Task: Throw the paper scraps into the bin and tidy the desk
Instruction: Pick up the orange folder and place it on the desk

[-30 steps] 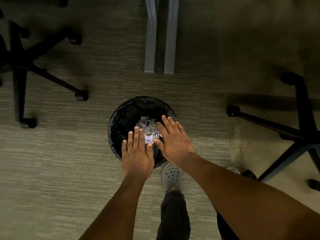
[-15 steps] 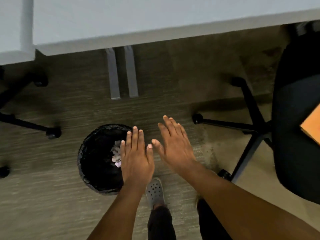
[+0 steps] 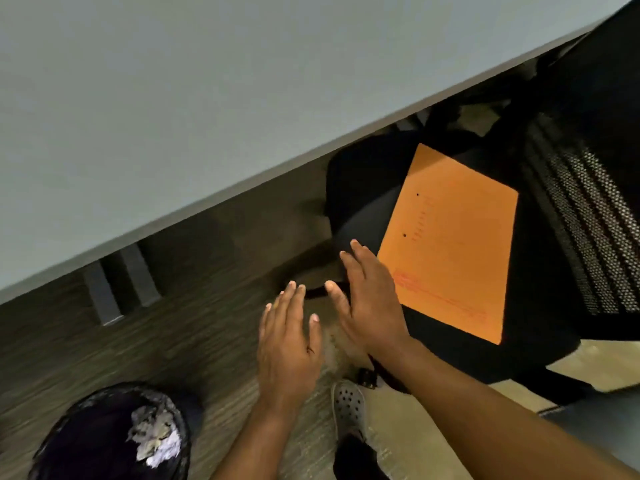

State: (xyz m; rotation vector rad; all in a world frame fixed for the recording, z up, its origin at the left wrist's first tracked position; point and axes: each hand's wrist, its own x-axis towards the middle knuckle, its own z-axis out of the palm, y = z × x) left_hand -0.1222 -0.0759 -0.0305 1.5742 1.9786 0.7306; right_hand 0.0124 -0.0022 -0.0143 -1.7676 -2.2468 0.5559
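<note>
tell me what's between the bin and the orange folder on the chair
In the head view, the open left hand and right hand hang over bare carpet between the bin and the folder; nothing else lies there.

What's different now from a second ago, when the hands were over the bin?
The view has swung up and to the right: the black-lined round bin slid to the lower left corner, and the pale grey desk top and a black office chair carrying an orange paper folder came into sight. The left hand and right hand left the bin, still open and empty. The paper scraps stayed inside.
</note>
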